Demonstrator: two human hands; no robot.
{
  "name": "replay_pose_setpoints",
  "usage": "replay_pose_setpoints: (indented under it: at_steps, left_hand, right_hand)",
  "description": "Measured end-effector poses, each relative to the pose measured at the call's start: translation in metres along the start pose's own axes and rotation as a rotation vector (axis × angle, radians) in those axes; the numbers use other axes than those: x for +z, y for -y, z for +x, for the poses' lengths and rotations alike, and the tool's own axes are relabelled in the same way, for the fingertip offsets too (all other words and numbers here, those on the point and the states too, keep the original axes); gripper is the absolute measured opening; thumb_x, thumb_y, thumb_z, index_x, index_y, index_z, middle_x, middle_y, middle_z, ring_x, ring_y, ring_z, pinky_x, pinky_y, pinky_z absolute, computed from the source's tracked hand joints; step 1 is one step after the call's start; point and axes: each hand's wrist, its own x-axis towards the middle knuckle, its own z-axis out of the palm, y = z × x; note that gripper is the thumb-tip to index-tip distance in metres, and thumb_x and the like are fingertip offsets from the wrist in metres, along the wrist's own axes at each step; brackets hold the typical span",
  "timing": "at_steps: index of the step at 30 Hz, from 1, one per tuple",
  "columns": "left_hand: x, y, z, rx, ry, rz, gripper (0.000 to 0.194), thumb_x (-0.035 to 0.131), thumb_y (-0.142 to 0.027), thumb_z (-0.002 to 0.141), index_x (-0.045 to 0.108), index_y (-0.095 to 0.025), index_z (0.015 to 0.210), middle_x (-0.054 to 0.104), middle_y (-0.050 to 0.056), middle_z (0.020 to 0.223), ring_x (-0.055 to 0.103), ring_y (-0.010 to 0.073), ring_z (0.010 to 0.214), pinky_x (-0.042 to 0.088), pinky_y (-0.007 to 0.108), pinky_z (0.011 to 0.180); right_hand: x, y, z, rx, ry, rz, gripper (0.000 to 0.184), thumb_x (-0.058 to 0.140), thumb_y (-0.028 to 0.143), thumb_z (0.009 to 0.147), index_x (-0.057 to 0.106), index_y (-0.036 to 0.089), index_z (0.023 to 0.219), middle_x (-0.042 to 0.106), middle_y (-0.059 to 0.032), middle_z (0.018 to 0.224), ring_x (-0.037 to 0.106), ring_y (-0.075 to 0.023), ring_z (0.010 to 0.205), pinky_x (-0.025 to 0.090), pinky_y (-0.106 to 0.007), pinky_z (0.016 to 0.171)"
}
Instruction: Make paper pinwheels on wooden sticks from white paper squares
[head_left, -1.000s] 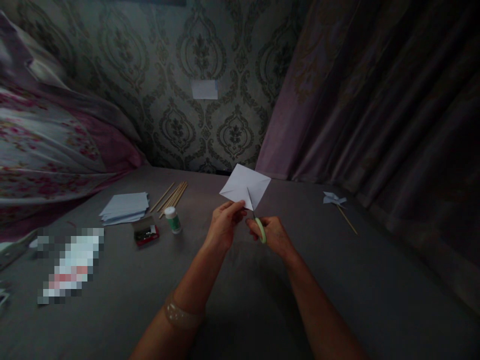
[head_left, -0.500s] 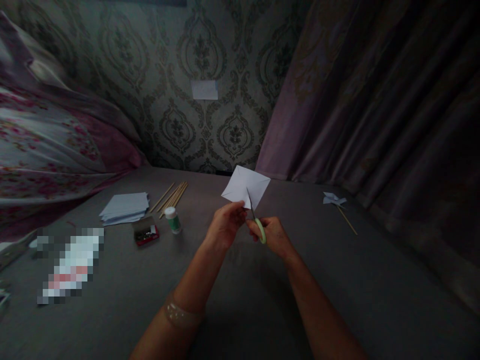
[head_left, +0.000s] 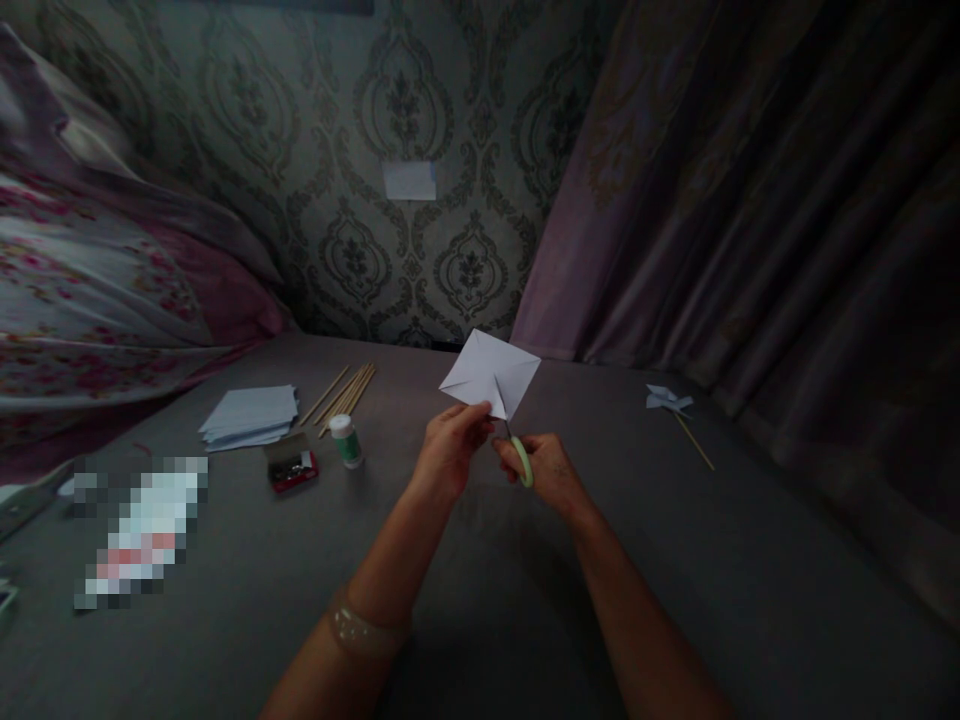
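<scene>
My left hand (head_left: 456, 440) pinches the near edge of a square sheet of white paper (head_left: 487, 362), held up with one corner pointing away. Lines run inward from the paper's corners. Closed round the pale green handles of a pair of scissors (head_left: 520, 460) is my right hand (head_left: 541, 468). The scissors' blades lie along the paper's near corner, their tip pointing towards its middle. Part of the blades is hidden by the paper.
On the left are a stack of white paper (head_left: 253, 412), several wooden sticks (head_left: 349, 398), a white-capped bottle (head_left: 345, 442) and an open red box (head_left: 291, 470) of small metal pieces. A paper pinwheel (head_left: 670, 400) on a stick lies right. Curtains (head_left: 675, 230) hang behind.
The paper's left corner has shifted slightly outward, and the scissors' blades sit closer together at the near corner. Both hands stay almost in place.
</scene>
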Motion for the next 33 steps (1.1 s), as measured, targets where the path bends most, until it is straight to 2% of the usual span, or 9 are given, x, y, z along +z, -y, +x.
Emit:
replay_pose_setpoints:
  at_steps: [5, 12, 18, 22, 26, 29, 33]
  left_hand:
    - [-0.001, 0.002, 0.0, 0.073, -0.004, 0.076, 0.025, 0.081, -0.025, 0.05, 0.061, -0.012, 0.059, 0.059, -0.001, 0.058, 0.053, 0.0066, 0.052, 0.038, 0.02, 0.054]
    - [-0.001, 0.003, 0.001, 0.101, -0.019, 0.114, 0.027, 0.081, -0.027, 0.048, 0.06, -0.013, 0.057, 0.057, -0.001, 0.056, 0.052, 0.0076, 0.052, 0.036, 0.022, 0.054]
    - [-0.005, 0.002, 0.004, 0.128, -0.095, 0.134, 0.032, 0.082, -0.035, 0.05, 0.064, -0.014, 0.067, 0.06, -0.001, 0.063, 0.053, 0.0086, 0.058, 0.036, 0.022, 0.059]
    - [-0.009, 0.002, 0.009, 0.135, -0.101, 0.116, 0.032, 0.083, -0.032, 0.047, 0.064, -0.015, 0.066, 0.06, -0.002, 0.063, 0.05, 0.0073, 0.056, 0.036, 0.022, 0.059]
    - [-0.011, 0.0, 0.011, 0.163, -0.127, 0.087, 0.033, 0.083, -0.031, 0.045, 0.063, -0.015, 0.064, 0.057, -0.003, 0.06, 0.049, 0.0068, 0.054, 0.035, 0.022, 0.057]
    - [-0.013, -0.003, 0.013, 0.165, -0.162, 0.036, 0.035, 0.084, -0.03, 0.042, 0.058, -0.015, 0.06, 0.054, -0.005, 0.056, 0.049, 0.0065, 0.052, 0.036, 0.021, 0.056]
    - [-0.015, -0.003, 0.017, 0.135, -0.165, -0.03, 0.04, 0.085, -0.028, 0.038, 0.054, -0.016, 0.059, 0.054, -0.006, 0.055, 0.049, 0.006, 0.051, 0.036, 0.02, 0.053]
  right_hand:
    - [0.0, -0.002, 0.001, -0.012, 0.005, 0.005, 0.039, 0.063, 0.047, 0.07, 0.056, 0.015, 0.048, 0.052, 0.0002, 0.045, 0.044, -0.0088, 0.042, 0.032, -0.022, 0.044]
    - [0.0, 0.001, 0.0, 0.002, -0.012, -0.03, 0.04, 0.063, 0.048, 0.069, 0.057, 0.014, 0.048, 0.053, -0.0001, 0.044, 0.044, -0.0086, 0.042, 0.031, -0.021, 0.043]
    - [0.001, 0.001, 0.0, 0.021, -0.002, -0.083, 0.04, 0.063, 0.048, 0.069, 0.056, 0.014, 0.049, 0.053, -0.0003, 0.045, 0.045, -0.0095, 0.044, 0.032, -0.021, 0.044]
    - [0.0, 0.001, 0.0, -0.021, 0.085, -0.132, 0.039, 0.06, 0.049, 0.071, 0.054, 0.015, 0.053, 0.049, 0.0022, 0.05, 0.043, -0.0091, 0.048, 0.032, -0.021, 0.046]
    - [-0.006, -0.002, -0.002, -0.068, 0.239, -0.221, 0.037, 0.06, 0.05, 0.072, 0.057, 0.014, 0.064, 0.048, 0.003, 0.058, 0.043, -0.0096, 0.054, 0.032, -0.022, 0.05]
    - [-0.012, -0.003, -0.006, -0.045, 0.323, -0.312, 0.039, 0.062, 0.052, 0.07, 0.057, 0.013, 0.064, 0.047, 0.0028, 0.057, 0.042, -0.0096, 0.055, 0.031, -0.021, 0.049]
    - [-0.022, 0.0, -0.018, 0.026, 0.361, -0.353, 0.041, 0.063, 0.053, 0.069, 0.058, 0.013, 0.061, 0.048, 0.0026, 0.054, 0.04, -0.0084, 0.051, 0.028, -0.021, 0.046]
